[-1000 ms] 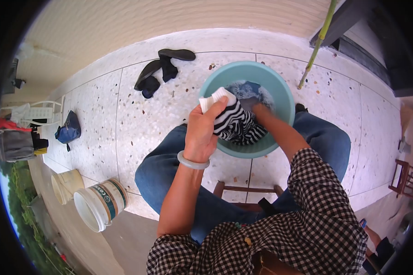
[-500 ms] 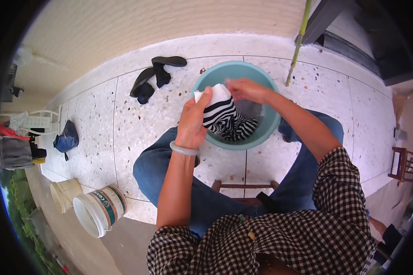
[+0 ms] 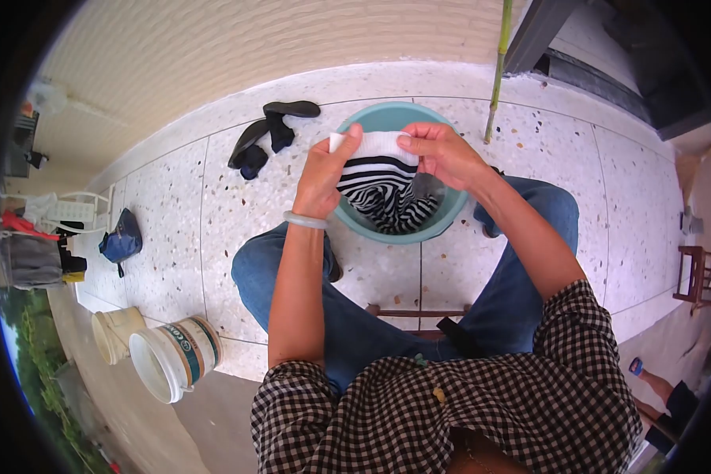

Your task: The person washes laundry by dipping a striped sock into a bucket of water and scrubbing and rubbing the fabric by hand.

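Observation:
A black-and-white striped knit garment (image 3: pixel 379 186) hangs down into a teal basin (image 3: pixel 391 117). Its white ribbed band is stretched flat between my hands, above the basin. My left hand (image 3: pixel 324 175), with a pale bangle at the wrist, pinches the band's left end, thumb on top. At the right end, the thumb and fingers of my right hand (image 3: pixel 446 154) grip the same band. The garment's lower part lies bunched inside the basin, where greyish water (image 3: pixel 428 188) shows beside it.
Dark shoes (image 3: pixel 249 142) lie near the wall, left of the basin. A white bucket (image 3: pixel 162 367) and a cream bucket (image 3: pixel 112 336) lie farther left, near a blue bag (image 3: pixel 122 237). A green pole (image 3: pixel 495 87) stands behind. Another person's leg (image 3: pixel 660 387) shows at right.
My right hand has come down onto the garment's band and taken hold of its right end. The band is now spread wide and level between both hands.

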`<state>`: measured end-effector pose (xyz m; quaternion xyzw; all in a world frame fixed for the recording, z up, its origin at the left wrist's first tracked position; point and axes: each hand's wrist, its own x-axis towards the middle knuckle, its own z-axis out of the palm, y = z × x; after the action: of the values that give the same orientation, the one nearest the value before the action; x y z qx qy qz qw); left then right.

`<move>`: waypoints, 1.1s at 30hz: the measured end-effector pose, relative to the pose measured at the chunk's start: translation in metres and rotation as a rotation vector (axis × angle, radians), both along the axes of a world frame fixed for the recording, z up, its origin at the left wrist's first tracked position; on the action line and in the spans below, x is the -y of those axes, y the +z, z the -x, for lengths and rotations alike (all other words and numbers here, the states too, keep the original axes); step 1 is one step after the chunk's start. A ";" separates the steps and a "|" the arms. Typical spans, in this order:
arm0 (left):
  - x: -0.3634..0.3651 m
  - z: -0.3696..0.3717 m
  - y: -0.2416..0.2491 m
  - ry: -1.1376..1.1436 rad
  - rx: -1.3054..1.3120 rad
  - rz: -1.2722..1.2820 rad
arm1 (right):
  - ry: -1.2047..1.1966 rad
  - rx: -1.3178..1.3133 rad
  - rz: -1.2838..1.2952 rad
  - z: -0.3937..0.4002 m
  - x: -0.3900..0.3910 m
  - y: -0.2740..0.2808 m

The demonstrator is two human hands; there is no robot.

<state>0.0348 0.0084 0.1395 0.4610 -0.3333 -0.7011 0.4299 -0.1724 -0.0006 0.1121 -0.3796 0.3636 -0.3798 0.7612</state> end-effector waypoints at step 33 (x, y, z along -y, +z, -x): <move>-0.009 0.022 -0.024 -0.118 -0.199 -0.025 | -0.207 -0.171 0.104 -0.009 0.005 0.014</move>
<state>0.0129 0.0174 0.1159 0.3740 -0.3068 -0.7717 0.4129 -0.1636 -0.0060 0.1261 -0.4101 0.4440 -0.4409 0.6636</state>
